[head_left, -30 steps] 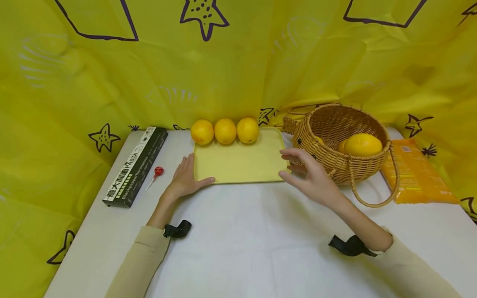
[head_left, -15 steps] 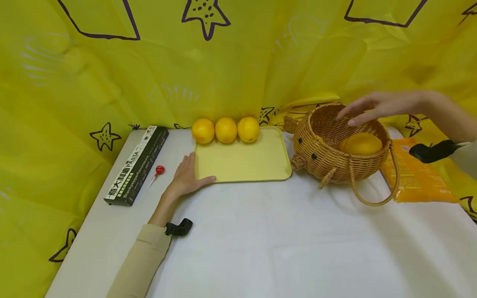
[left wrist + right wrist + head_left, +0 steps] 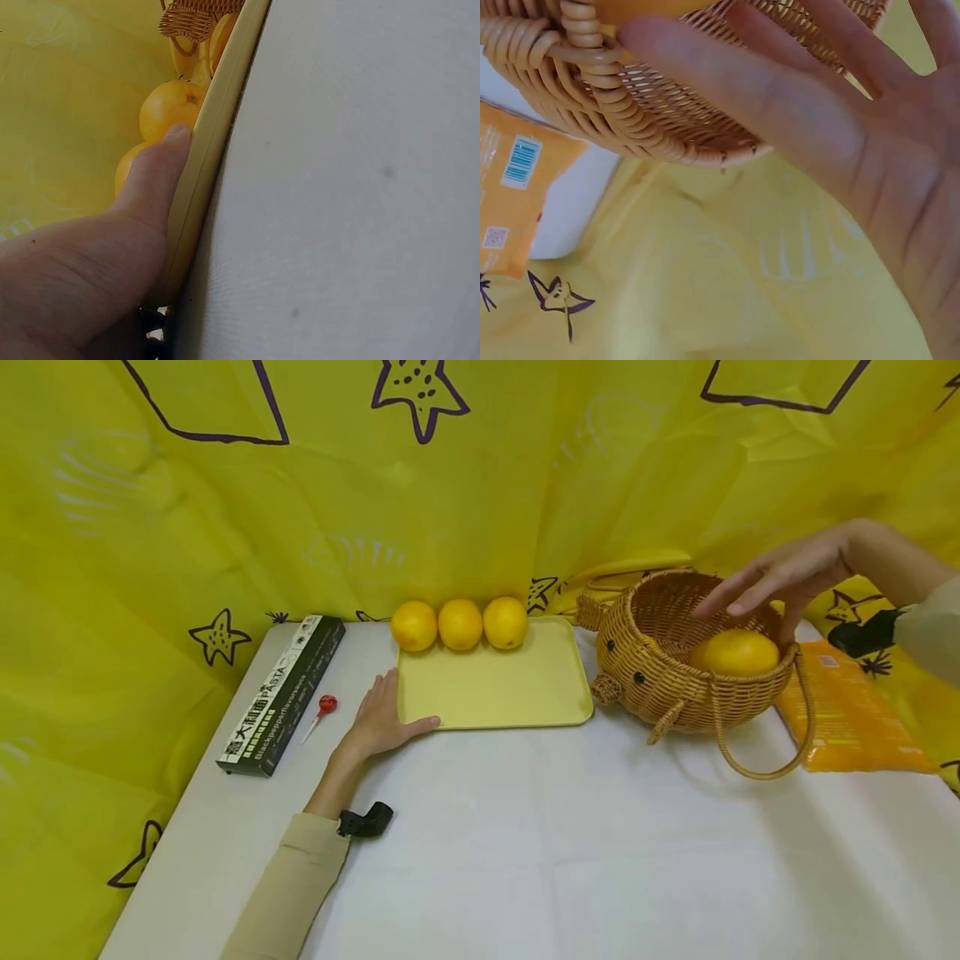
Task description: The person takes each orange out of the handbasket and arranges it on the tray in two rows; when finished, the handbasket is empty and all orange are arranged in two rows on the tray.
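The left hand (image 3: 378, 720) rests at the left front corner of a pale yellow tray (image 3: 495, 689), fingers along its left side and thumb at the front edge; the left wrist view shows the thumb against the tray's rim (image 3: 217, 142). Three oranges (image 3: 461, 625) stand in a row at the tray's back edge. Over the wicker basket (image 3: 675, 697) is the right hand (image 3: 806, 568), fingers spread and reaching down above a yellow fruit (image 3: 738, 653) inside it. In the right wrist view the hand (image 3: 840, 127) has its fingers over the basket's opening, holding nothing visible.
A black pasta box (image 3: 281, 697) and a red lollipop (image 3: 327, 704) lie left of the tray. An orange packet (image 3: 855, 710) lies right of the basket, whose handle (image 3: 765, 774) hangs over its front. A yellow patterned cloth (image 3: 480, 485) stands behind the table.
From the tray's right side, the right hand has moved right and up to the basket, then lowered its fingers toward the opening. The left hand has stayed at the tray's corner.
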{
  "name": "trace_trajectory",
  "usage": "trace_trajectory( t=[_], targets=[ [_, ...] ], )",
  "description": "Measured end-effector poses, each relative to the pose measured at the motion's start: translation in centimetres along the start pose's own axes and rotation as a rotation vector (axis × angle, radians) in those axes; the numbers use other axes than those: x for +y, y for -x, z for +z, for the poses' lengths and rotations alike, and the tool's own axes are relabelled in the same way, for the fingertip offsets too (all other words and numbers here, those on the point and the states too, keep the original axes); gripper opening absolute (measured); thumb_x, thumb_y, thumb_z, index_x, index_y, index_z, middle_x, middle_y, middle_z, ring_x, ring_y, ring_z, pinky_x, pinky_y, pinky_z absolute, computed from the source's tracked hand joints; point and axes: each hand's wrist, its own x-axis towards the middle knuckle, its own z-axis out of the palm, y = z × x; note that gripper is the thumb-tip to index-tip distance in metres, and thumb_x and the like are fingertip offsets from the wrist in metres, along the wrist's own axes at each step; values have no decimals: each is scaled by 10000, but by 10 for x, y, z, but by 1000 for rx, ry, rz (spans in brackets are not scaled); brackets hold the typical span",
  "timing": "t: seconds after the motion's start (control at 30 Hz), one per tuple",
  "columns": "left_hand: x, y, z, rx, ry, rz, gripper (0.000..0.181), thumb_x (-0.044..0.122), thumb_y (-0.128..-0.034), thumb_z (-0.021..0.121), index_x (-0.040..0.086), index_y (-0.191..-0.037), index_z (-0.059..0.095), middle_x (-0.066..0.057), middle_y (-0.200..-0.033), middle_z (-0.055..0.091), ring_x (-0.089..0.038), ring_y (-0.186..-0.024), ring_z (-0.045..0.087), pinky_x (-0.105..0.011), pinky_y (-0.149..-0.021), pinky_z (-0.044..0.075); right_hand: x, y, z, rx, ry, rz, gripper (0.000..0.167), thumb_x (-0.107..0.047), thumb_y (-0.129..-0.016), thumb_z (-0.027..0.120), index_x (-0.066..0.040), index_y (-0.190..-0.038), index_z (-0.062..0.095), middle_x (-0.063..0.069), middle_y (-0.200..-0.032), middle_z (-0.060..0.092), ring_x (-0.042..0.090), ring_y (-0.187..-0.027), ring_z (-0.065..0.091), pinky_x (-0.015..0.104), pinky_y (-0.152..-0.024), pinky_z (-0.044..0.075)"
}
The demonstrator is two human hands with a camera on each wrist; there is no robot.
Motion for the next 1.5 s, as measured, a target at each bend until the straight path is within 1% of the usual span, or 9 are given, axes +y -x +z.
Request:
trace_trajectory(
  t=[0.13,0.4,0.7,0.97,1.13,1.27,1.33,1.4,1.5],
  targets=[
    [1,0,-1,-6,1,-2,1164,572,-830,661,2,-1545,-59,-218,-1631,-14,-386,-1515,-42,-544,-1237,37,-1,-4,0,-88,-51,-14,518,-159,-1064,262,-154,-1569,147,-335,-1434,355,21,-1379,336,563,-1046,448],
    [0,0,-5,-9,-2,-3,1159,566,-835,657,-1,-1544,-64,-219,-1631,-19,-388,-1515,-44,-550,-1235,33,-2,-19,7,-176,-104,-14,508,-144,-1064,266,-146,-1563,173,-93,-1528,319,265,-1304,489,498,-994,500],
    [-1,3,-4,-19,-4,-7,1165,574,-832,657,1,-1544,-66,-218,-1631,-23,-390,-1514,-45,-547,-1236,32,19,-39,15,-230,-174,-75,472,-83,-1058,302,-171,-1521,330,-68,-1478,411,171,-1233,540,344,-1018,500],
    [0,5,-5,-5,-5,-2,1156,563,-832,662,8,-1547,-58,-221,-1630,-10,-396,-1513,-30,-556,-1233,41,22,-38,15,-203,-161,-97,457,-71,-1053,316,-141,-1503,353,29,-1422,467,159,-1152,586,332,-975,528],
    [1,5,-4,-21,-9,-4,1166,574,-829,659,5,-1545,-64,-218,-1631,-18,-393,-1514,-37,-551,-1234,38,11,-21,23,42,-26,-195,432,-51,-1038,349,-125,-1463,384,8,-1307,540,148,-1041,626,375,-885,571],
    [1,4,-2,-11,-3,9,1160,567,-831,662,0,-1545,-54,-226,-1629,-11,-403,-1511,-34,-562,-1230,40,-5,-15,45,435,122,-392,444,-10,-1024,369,-106,-1457,401,-32,-1320,515,153,-986,653,366,-809,594],
    [0,4,-2,-5,-3,15,1158,563,-830,666,-2,-1545,-48,-229,-1628,-4,-407,-1510,-32,-565,-1229,43,-15,-23,64,671,177,-427,438,-34,-1016,425,-104,-1448,430,-49,-1309,522,124,-946,639,298,-766,587],
    [-1,4,-2,-5,-6,18,1161,564,-828,668,-3,-1545,-48,-231,-1627,0,-410,-1509,-31,-565,-1229,44,-27,-37,87,898,145,-430,433,-78,-1002,491,-146,-1429,475,-84,-1284,538,93,-927,620,237,-732,566],
    [-1,3,-3,-10,-8,24,1167,571,-826,668,-3,-1545,-50,-234,-1626,-5,-412,-1508,-33,-564,-1230,44,-43,-60,118,1117,36,-496,437,-144,-982,557,-201,-1412,509,-96,-1253,565,72,-932,601,180,-719,544]
  ],
)
